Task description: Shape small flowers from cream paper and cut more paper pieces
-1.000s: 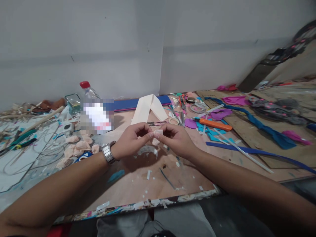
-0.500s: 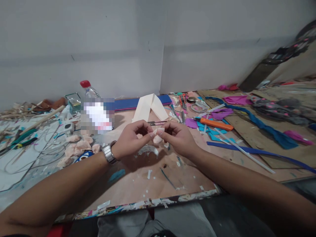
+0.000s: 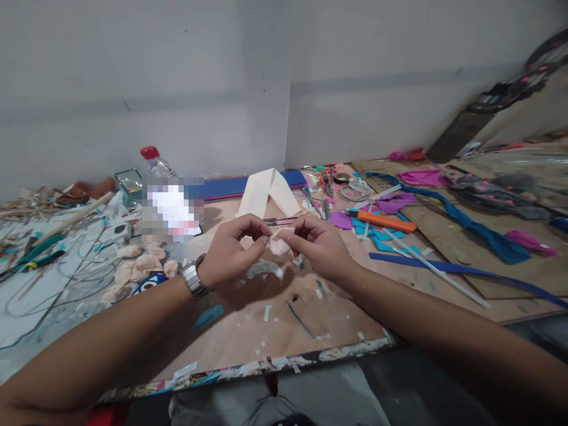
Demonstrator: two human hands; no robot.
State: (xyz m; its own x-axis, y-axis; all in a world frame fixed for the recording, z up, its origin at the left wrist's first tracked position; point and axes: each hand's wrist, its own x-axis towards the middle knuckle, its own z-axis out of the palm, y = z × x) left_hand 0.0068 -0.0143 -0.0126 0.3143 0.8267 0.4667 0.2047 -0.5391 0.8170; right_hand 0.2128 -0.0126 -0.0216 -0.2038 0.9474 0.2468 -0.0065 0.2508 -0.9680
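Between my two hands, above the middle of the table, is a small cupped piece of pale peach crepe paper (image 3: 279,245). My left hand (image 3: 237,245), with a metal watch (image 3: 194,278) on its wrist, pinches the paper's left edge between thumb and finger. On the other side, my right hand (image 3: 317,245) has its thumb pressed onto the paper's upper right, the fingers curled behind it. Just beyond the fingertips lie small thread snips (image 3: 281,221). Similar crumpled peach paper pieces (image 3: 139,268) are heaped left of my left wrist.
A folded cream paper strip (image 3: 260,192) stands before a blue stack (image 3: 222,187). Left are a red-capped bottle (image 3: 155,161), a blurred lit phone (image 3: 173,208) and green-handled pliers (image 3: 42,251). An orange cutter (image 3: 386,221) and blue strip (image 3: 421,266) lie right.
The peach paper now shows a rounder, more cupped shape. My left fingertips have shifted slightly left, toward its edge. The whole view has moved a little.
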